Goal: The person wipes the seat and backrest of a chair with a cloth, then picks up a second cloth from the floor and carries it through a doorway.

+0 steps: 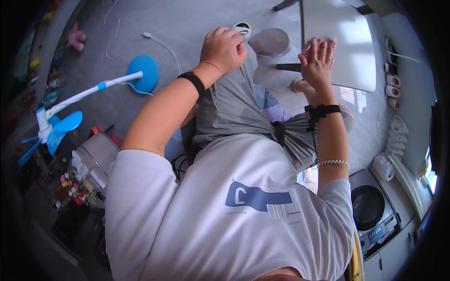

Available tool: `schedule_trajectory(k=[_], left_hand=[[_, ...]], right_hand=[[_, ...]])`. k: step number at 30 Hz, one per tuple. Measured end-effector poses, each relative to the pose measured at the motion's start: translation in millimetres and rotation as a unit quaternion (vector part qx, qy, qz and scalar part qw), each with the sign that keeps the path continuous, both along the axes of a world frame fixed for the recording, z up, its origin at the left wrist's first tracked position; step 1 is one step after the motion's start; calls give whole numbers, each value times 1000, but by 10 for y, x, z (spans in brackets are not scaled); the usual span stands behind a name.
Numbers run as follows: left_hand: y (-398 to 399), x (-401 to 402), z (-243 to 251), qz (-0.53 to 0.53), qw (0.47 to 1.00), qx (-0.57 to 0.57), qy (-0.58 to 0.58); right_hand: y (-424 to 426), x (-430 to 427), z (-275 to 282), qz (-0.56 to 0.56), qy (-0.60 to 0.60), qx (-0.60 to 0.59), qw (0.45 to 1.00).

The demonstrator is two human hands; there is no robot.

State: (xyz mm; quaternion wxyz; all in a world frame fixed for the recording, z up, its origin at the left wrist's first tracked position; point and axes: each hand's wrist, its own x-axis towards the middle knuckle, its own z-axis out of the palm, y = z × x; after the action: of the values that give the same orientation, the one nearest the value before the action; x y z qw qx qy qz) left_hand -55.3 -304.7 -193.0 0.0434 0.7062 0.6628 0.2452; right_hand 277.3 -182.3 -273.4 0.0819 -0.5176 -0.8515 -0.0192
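My left hand point(224, 49) is curled into a loose fist, back up, over the lower leg of my grey trousers point(228, 109). Nothing shows in it, though its fingertips are hidden. My right hand point(318, 65) is spread palm down at the left edge of a glossy pale tabletop point(348, 45), fingers slightly apart. Whether it touches the top is unclear, and its fingertips are blurred. A black band point(192, 83) circles my left wrist; a black strap with a small device point(318, 114) is on my right. Between the hands, farther off, is a blurred grey rounded object point(270, 42).
A blue and white fan point(142, 74) stands on the left, its blades point(63, 131) toward me. A white cable point(147, 35) lies on the grey floor near a pink plush toy point(75, 38). Artificial-looking flowers point(77, 188) are lower left. A black pan point(367, 207) sits on a cooktop, lower right.
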Motion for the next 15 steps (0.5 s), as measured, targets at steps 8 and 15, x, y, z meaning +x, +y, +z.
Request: schedule_trajectory(k=[8,15], left_hand=[[-62,-66,-14,11,1000,-27,-2],[52,-14,124,3,998,-67,-11]], right_hand=[[924,-300,-303,47,5,23,999],[1761,-584,-317,59,-190,66,978]])
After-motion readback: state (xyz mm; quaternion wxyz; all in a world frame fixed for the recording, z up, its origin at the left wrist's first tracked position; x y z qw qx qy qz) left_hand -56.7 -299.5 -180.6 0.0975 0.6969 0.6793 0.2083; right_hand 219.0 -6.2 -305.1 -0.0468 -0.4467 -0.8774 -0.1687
